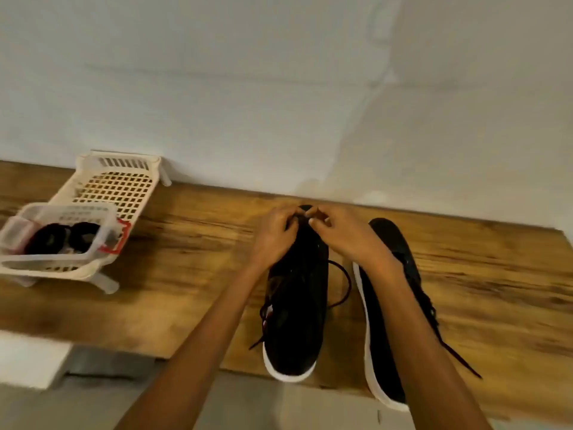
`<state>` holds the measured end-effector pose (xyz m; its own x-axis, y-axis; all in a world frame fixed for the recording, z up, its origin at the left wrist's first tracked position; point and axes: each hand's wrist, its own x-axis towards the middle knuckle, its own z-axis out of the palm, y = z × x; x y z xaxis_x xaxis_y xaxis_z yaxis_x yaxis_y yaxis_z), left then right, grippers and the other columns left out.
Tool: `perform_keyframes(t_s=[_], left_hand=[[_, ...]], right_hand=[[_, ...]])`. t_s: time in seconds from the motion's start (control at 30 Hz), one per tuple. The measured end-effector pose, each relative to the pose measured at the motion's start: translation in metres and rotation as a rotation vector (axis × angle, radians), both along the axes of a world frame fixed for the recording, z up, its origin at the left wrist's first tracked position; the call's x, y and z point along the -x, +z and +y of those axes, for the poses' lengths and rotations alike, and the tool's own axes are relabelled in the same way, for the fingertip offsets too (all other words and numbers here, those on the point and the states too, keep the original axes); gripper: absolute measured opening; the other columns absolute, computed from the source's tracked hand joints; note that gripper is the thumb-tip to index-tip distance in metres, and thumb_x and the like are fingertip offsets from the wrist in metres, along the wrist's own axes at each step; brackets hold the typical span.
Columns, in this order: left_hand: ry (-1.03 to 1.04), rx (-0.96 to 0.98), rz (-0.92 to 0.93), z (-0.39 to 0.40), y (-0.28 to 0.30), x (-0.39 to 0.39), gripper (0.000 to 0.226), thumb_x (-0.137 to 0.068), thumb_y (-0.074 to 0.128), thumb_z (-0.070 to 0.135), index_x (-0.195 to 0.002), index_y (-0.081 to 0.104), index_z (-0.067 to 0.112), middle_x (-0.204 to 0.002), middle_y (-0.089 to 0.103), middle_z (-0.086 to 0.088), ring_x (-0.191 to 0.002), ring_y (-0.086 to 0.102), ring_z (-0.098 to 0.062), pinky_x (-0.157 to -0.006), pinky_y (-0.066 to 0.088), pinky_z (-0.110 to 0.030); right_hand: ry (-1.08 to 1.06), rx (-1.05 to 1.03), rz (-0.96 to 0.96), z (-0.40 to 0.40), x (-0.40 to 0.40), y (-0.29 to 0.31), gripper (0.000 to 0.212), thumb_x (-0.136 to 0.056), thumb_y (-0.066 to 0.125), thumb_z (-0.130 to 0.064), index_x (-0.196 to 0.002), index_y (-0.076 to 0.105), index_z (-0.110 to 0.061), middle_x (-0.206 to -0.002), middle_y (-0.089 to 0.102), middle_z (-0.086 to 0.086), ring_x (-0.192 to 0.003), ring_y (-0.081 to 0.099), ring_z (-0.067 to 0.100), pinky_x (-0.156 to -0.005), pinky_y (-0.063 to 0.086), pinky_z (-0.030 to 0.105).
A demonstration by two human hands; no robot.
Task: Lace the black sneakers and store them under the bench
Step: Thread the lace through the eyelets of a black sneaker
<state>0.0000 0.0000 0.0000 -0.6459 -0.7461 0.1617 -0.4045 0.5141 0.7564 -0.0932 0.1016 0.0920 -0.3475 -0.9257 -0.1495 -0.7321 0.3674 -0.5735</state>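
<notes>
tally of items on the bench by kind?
Black sneakers: 2, one under both hands, one beside it
White plastic baskets: 2, a slotted tray and a smaller bin on it
Bin's dark contents: too blurred to count
Total: 4

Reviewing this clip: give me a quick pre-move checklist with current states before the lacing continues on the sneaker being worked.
1. Both hands on the lace: left hand and right hand pinch at the toe end: ok.
2. Left sneaker resting on the wooden bench top: ok.
3. Lace fully threaded: loose lace trails beside it: not ok.
4. Right sneaker laced: cannot tell.
5. Basket clear of the work: ok.
</notes>
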Motion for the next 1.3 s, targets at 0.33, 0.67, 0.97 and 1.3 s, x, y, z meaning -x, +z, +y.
perform_keyframes(t_s=[0.33,0.67,0.97,1.3], left_hand=[[-0.431,0.2,-0.446,-0.048,0.024,0.048,0.063,-0.05,0.036,0.061,-0.095,0.058,0.024,-0.099,0.066,-0.004,-0.087,0.063,-0.024,-0.079,0.052,-0.039],[-0.362,0.147,-0.422,-0.003,0.046,0.001,0.006,-0.088,0.051,0.013,-0.092,0.056,0.016,-0.088,0.063,-0.008,-0.069,0.058,-0.015,-0.068,0.052,-0.036],[-0.237,-0.028,-0.221,0.054,0.059,-0.066,0.023,-0.094,0.042,0.004,-0.107,0.061,0.005,-0.098,0.064,-0.019,-0.073,0.06,-0.022,-0.066,0.053,-0.032],[-0.078,0.027,-0.148,0.094,0.045,-0.085,0.029,-0.084,0.059,0.006,-0.111,0.068,0.011,-0.106,0.069,-0.013,-0.1,0.064,-0.026,-0.076,0.046,-0.026]], right_hand=[[0.413,-0.143,0.258,0.009,0.003,-0.004,0.026,-0.099,0.045,-0.023,-0.119,0.062,-0.026,-0.088,0.052,-0.019,-0.083,0.051,-0.001,-0.073,0.036,0.008],[0.35,-0.19,0.296,0.034,-0.037,0.0,0.026,-0.097,0.049,-0.015,-0.119,0.06,-0.02,-0.084,0.058,-0.005,-0.085,0.06,0.015,-0.074,0.046,0.024],[0.088,0.156,0.363,0.059,-0.052,-0.023,0.022,-0.081,0.057,0.001,-0.101,0.063,-0.009,-0.108,0.064,0.01,-0.1,0.059,0.026,-0.079,0.047,0.033],[-0.432,0.732,-0.375,0.077,-0.064,-0.039,0.032,-0.096,0.051,-0.039,-0.099,0.056,-0.008,-0.08,0.064,0.01,-0.059,0.058,0.019,-0.055,0.05,0.033]])
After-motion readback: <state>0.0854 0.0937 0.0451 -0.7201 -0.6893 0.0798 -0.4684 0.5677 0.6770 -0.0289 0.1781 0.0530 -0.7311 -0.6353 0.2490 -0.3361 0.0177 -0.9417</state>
